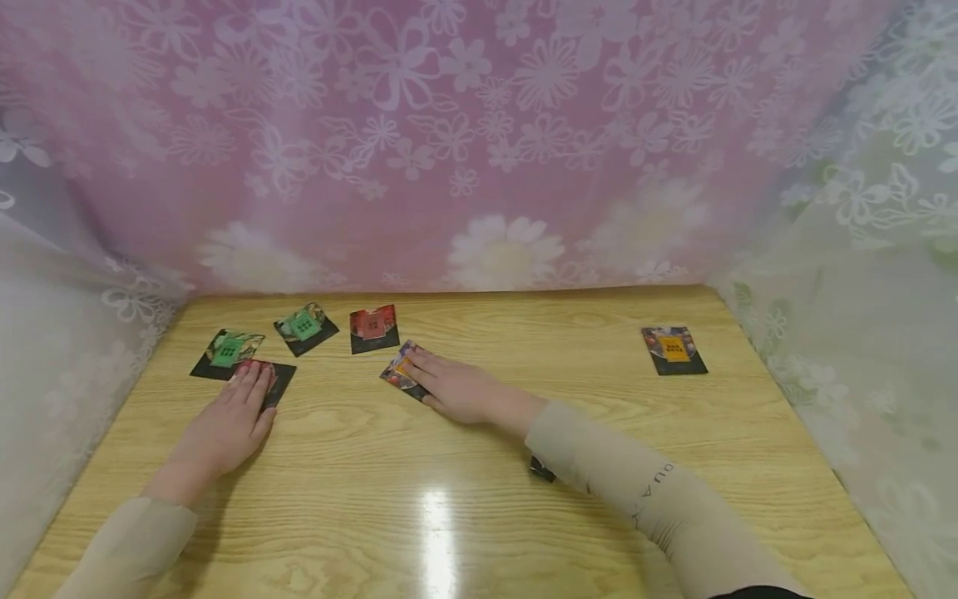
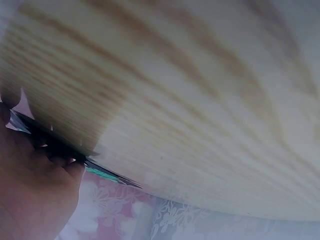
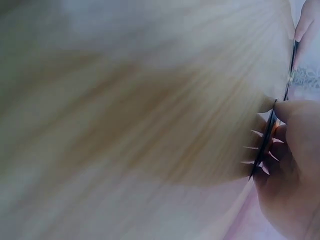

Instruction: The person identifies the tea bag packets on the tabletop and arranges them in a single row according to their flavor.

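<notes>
Sleeves first: two beige sleeves (image 1: 651, 499) come in from the bottom edge, the right one carrying small lettering, with a small dark object (image 1: 542, 471) peeking out under its forearm — too hidden to identify. Beneath everything runs the wooden table (image 1: 524, 516), pale grain with a bright glare streak near the front, and floral curtains (image 1: 479, 141) close it in, pink behind, white lace at both sides.

Now the hands. Left hand (image 1: 228, 424) lies flat, fingers straight and together, fingertips pressing down on a dark packet with red print (image 1: 279, 381) near the table's left side. Right hand (image 1: 452, 387) is also flat, fingers extended, palm covering most of a packet with an orange label (image 1: 398, 367) just left of centre. Neither hand curls round anything; both simply press.

Other packets lie about: a green-labelled one (image 1: 227, 353) touching the far edge of the left hand's packet, a second green one (image 1: 305, 327) just beyond, a red one (image 1: 373, 328) between the two hands and further back, and an orange-labelled one (image 1: 674, 349) well apart on the right.

Down at the wrists, things look different. Left wrist view shows the packet edge-on, a thin dark sliver with a flash of green (image 2: 102, 173) poking past the hand (image 2: 35, 195). Right wrist view shows a packet's serrated edge (image 3: 262, 150) beneath the fingers (image 3: 295, 150), teeth the head camera never resolves. Both are blurred, and neither shows any printed label.
</notes>
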Tool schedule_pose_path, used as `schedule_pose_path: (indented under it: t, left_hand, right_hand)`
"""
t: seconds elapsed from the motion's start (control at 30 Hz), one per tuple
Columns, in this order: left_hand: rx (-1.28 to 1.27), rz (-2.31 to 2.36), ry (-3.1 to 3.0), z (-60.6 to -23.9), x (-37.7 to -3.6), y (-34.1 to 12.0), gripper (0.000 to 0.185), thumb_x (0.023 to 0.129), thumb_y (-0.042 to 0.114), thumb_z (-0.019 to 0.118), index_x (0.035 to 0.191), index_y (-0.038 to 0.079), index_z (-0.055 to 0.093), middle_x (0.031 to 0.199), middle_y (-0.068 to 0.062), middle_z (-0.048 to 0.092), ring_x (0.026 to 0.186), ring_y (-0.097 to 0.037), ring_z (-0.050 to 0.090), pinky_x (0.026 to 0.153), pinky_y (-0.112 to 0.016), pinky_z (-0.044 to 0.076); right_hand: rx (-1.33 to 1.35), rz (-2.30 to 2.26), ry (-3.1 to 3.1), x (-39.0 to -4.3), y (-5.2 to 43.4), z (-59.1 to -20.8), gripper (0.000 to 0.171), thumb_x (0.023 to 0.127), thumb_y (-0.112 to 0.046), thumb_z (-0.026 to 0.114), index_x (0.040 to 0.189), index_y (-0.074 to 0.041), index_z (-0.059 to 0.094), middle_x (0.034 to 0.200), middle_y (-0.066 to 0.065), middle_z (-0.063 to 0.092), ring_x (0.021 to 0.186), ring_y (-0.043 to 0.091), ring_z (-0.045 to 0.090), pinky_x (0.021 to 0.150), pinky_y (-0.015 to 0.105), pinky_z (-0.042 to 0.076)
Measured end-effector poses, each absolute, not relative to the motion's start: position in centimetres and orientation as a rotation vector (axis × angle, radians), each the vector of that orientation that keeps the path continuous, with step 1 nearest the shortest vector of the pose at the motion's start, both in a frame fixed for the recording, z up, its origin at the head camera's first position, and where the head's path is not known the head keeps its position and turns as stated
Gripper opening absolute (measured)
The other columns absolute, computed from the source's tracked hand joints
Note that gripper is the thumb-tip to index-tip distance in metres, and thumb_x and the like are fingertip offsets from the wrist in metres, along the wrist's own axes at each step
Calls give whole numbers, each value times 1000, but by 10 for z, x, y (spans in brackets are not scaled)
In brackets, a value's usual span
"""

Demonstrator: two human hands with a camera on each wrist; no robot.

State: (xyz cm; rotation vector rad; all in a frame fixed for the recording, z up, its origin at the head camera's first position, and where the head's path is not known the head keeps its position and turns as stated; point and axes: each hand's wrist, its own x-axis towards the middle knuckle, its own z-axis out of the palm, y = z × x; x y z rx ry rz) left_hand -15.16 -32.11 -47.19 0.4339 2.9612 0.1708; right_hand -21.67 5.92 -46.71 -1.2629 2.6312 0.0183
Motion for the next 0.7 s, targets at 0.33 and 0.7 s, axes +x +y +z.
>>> schedule_pose_path:
  t: [0.33, 0.7]
  left_hand:
    - [451, 175, 2971, -477, -153, -322, 69, 115, 28, 43, 161, -18, 22, 167, -43, 17, 157, -58, 20, 129, -68, 25]
    - [454, 182, 2975, -474, -151, -321, 68, 114, 27, 44, 161, -19, 22, 167, -44, 17, 157, -59, 20, 130, -66, 24]
  right_hand:
    - [-1130, -102, 2680, -213, 116, -466, 67, 115, -35, 44, 171, -8, 18, 180, 10, 10, 167, 27, 15, 137, 41, 23]
    - [-986, -256, 2750, -206, 173, -461, 68, 113, -28, 51, 168, 0, 24, 177, 19, 18, 165, 37, 22, 133, 52, 30]
